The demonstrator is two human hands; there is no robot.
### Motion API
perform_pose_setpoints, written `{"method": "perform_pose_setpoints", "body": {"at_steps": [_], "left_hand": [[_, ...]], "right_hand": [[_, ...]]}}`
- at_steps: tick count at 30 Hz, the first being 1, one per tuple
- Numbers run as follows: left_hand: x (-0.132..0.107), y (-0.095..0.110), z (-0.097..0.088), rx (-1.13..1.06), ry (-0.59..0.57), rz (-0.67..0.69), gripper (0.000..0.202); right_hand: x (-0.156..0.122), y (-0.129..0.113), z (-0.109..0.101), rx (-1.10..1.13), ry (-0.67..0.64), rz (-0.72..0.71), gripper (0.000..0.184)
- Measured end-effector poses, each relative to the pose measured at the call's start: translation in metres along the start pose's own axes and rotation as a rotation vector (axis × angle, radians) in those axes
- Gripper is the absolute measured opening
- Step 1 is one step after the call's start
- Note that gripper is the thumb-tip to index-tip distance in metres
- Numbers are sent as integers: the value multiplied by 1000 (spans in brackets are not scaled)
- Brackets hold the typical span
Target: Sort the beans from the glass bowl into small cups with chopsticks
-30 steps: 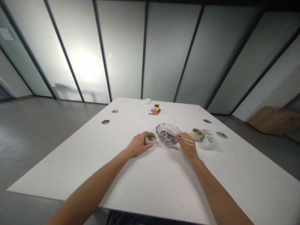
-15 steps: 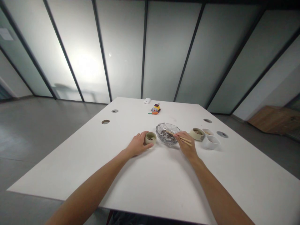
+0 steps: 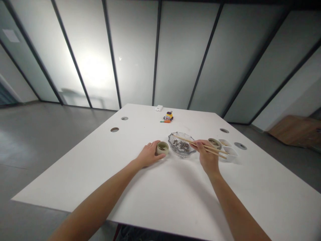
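Observation:
My left hand [image 3: 149,154] is curled around a small pale green cup [image 3: 163,148] standing on the table, with a few dark bits inside it. Right of the cup sits a clear faceted glass bowl [image 3: 182,154] holding many small dark seed-like pieces. In my right hand [image 3: 208,159] is a pair of wooden chopsticks [image 3: 217,152], held over the bowl's right side with their tips above the bowl. Whether the tips pinch anything is too small to tell.
A second green cup [image 3: 217,142] and a white divided dish [image 3: 232,154] stand behind and right of my right hand. Farther back on the white table [image 3: 160,187] lie a yellow toy car [image 3: 169,115], an orange toy carrot [image 3: 166,122] and a white box-like object [image 3: 158,108]. Round holes pierce the tabletop.
My right hand has risen and moved right, and the chopsticks have lifted from the pieces in the bowl. My left hand stays on the cup. The view has shifted slightly.

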State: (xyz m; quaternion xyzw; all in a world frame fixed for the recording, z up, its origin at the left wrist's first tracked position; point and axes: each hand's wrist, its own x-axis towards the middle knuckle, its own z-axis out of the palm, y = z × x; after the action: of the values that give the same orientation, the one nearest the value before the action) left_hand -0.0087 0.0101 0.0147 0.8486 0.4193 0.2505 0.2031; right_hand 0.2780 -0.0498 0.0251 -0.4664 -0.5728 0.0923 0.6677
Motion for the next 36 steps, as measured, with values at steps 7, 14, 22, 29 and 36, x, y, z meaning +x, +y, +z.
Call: {"method": "perform_pose_setpoints", "body": {"at_steps": [7,14,22,29,36], "left_hand": [[-1,1,-1,-5,11,-1,62],[-1,-1,0,8,2,-2,61],[0,-1,1,18,-6,-3,61],[0,-2,1,17,4,3,59],[0,-3,2,19,3,1,59]], "right_hand": [[-5,-15,5,44,-76,78,43],[-2,-4,-3,-277,-103,-194,45],[-6,14,4,-266,-186,-184,45],[-6,17,4,-255,-174,-193,44],[-6,19,5,-264,-173,-198,45]]}}
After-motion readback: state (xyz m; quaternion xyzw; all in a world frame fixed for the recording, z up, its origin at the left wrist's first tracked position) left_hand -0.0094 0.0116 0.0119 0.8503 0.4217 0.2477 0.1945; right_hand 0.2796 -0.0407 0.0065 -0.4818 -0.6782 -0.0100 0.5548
